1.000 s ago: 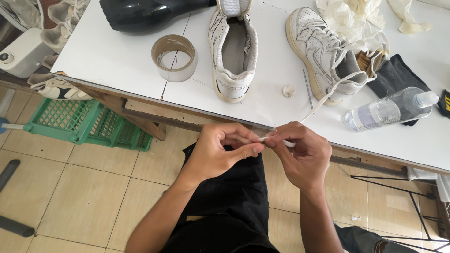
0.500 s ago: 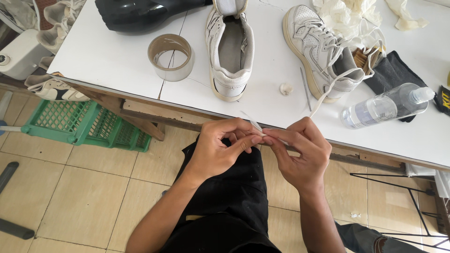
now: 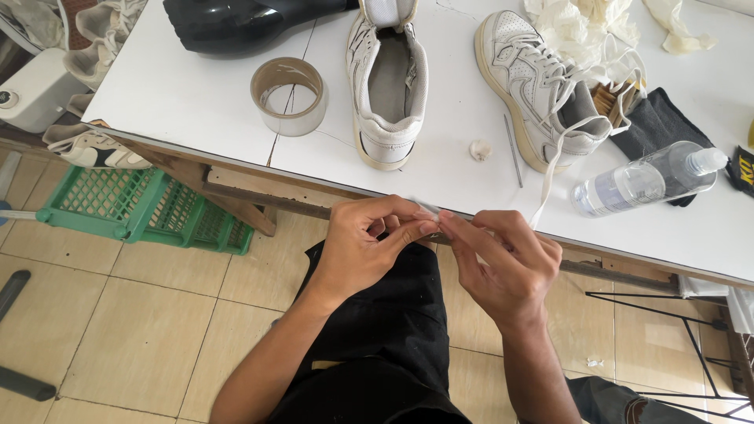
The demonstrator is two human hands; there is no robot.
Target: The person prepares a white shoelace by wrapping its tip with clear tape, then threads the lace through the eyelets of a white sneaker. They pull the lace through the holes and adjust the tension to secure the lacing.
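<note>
My left hand (image 3: 369,247) and my right hand (image 3: 503,263) meet in front of the white table's edge (image 3: 236,153), fingertips pinched together on the tip of a white shoelace (image 3: 550,177). The lace runs up from my right hand to the right white sneaker (image 3: 534,86), which lies on its side. A small clear strip sticks out between my fingertips; what it is I cannot tell. A second white sneaker (image 3: 389,86), without laces, stands in the middle of the table.
A roll of clear tape (image 3: 289,96), a thin metal needle (image 3: 512,151), a small white lump (image 3: 480,149), a clear plastic bottle (image 3: 644,182), a dark cloth (image 3: 656,122) and a black object (image 3: 228,23) are on the table. A green basket (image 3: 141,208) stands underneath.
My right hand has turned and dropped a little, its fingers spreading over the lace tip. The lace now hangs more steeply from the sneaker. My left hand stays pinched.
</note>
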